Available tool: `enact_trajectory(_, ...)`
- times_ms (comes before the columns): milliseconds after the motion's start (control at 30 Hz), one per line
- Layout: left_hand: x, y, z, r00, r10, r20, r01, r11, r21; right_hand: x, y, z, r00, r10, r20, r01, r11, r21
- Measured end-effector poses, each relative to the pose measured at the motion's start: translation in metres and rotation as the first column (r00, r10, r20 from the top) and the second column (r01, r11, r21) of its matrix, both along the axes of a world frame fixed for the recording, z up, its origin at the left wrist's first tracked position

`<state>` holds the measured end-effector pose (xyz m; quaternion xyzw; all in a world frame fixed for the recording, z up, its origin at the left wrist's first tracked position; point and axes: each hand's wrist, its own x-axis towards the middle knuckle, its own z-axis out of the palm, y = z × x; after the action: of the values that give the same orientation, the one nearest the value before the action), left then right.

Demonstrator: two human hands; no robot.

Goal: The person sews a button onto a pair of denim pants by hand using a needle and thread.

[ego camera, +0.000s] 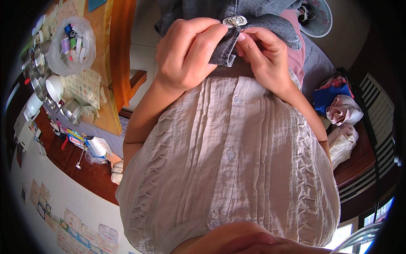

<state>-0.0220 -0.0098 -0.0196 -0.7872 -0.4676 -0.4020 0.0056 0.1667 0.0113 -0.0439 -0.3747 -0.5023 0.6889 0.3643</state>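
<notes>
A grey-blue denim garment point(272, 28) is draped over my lap at the top of the view. My left hand point(192, 52) pinches it beside a pale metallic oval tag point(235, 21) with raised characters. Below the tag, a narrow denim band point(225, 50) with frayed-looking edges hangs down between my hands. The fingertips of my right hand point(261, 52) grip the cloth just right of the tag, close to a small dark spot. Whether a needle or thread is between the fingers cannot be made out.
To the left, a wooden table point(112, 119) carries a plastic bag of thread spools point(71, 47), steel pots point(39, 77) and a white ribbed bowl point(54, 88). Folded clothes point(344, 109) lie on the right. A bin point(320, 19) stands at the upper right.
</notes>
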Motion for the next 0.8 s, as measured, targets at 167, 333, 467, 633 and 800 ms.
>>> enact_trajectory(167, 0.000, 0.001, -0.002, 1.000, -0.002, 0.018, 0.002, 1.000, 0.023, 0.000, 0.000, 0.000, 1.000, 0.003, 0.002, -0.003, 1.000, -0.009)
enact_trajectory(333, 0.000, 0.001, -0.002, 0.999, -0.005, 0.036, 0.005, 1.000, 0.005, 0.002, 0.001, -0.001, 1.000, 0.016, 0.005, -0.016, 1.000, 0.015)
enact_trajectory(467, 0.000, -0.001, 0.000, 0.999, 0.002, 0.051, -0.001, 1.000, -0.021, 0.003, 0.002, 0.000, 0.999, 0.014, 0.034, -0.016, 0.999, 0.049)
enact_trajectory(633, 0.003, -0.006, -0.002, 0.996, 0.001, 0.087, 0.003, 0.999, -0.049, 0.002, 0.001, 0.000, 1.000, 0.011, 0.014, -0.012, 0.999, 0.039)
enact_trajectory(800, 0.004, -0.008, -0.006, 0.996, 0.009, 0.092, -0.005, 0.999, -0.048, 0.001, 0.002, 0.005, 0.998, 0.041, 0.039, -0.043, 0.998, 0.048)
